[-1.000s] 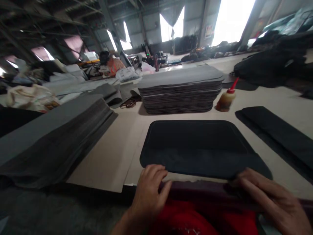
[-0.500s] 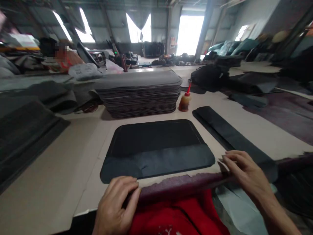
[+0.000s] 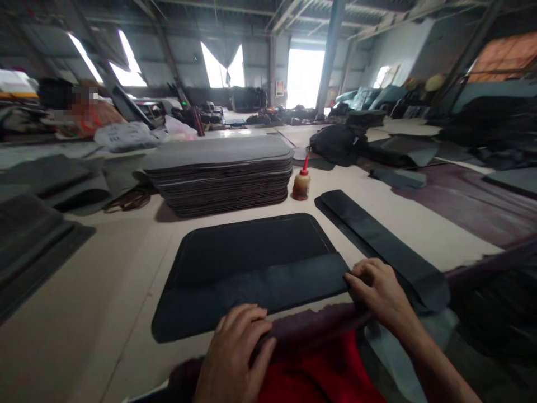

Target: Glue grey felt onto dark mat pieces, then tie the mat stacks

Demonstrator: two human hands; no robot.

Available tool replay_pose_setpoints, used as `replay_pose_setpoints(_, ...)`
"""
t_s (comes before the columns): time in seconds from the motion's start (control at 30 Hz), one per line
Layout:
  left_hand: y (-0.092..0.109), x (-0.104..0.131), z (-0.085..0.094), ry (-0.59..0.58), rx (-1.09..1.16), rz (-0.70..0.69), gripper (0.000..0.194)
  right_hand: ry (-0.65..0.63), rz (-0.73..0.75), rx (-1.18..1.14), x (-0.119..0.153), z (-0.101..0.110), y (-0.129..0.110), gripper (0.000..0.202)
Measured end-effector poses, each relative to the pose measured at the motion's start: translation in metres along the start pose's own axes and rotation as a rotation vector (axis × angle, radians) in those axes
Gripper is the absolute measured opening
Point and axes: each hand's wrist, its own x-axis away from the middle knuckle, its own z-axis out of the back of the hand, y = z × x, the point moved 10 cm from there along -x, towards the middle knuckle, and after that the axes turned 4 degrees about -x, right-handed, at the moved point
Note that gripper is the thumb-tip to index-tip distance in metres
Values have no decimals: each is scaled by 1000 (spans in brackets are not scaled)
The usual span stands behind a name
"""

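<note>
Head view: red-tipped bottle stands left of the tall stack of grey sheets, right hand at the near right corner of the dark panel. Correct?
Not quite: the head view shows the red-tipped bottle standing right of the tall stack of grey sheets. The right hand is at the near right corner of the dark panel, as you say.

Panel (image 3: 247, 246) lies on table (image 3: 109, 268), centre of frame; strip (image 3: 272, 285) lies on it along its near side. Stack of sheets (image 3: 222, 184) sits behind the panel, upper centre; bottle (image 3: 301, 186) stands just right of the stack. Layered pieces (image 3: 377, 246) lie right of the panel, layered sheets (image 3: 29, 246) at left edge of frame. Left hand (image 3: 235, 352) is at bottom centre, before the panel; right hand (image 3: 380, 288) is at its near right corner.
</note>
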Motion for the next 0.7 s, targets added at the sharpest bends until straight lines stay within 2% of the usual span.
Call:
replay_pose_setpoints(0.13,-2,2,0,-4,-4,14,13,41,-13,27,-2,3,0,37)
replay_pose_setpoints(0.33,-1,3,-2,-17,-43,4,13,-43,-19,27,-9,-8,3,30)
replay_pose_setpoints(0.43,-2,3,-3,-20,-44,4,13,-91,13,7,-11,-12,2,33)
replay_pose_setpoints(0.6,-1,2,-3,-34,-42,8,12,23,31,67,-8,-4,-1,35)
replay_pose_setpoints(0.7,0,1,-3,-40,-40,11,13,0,8,88,-9,-9,2,36)
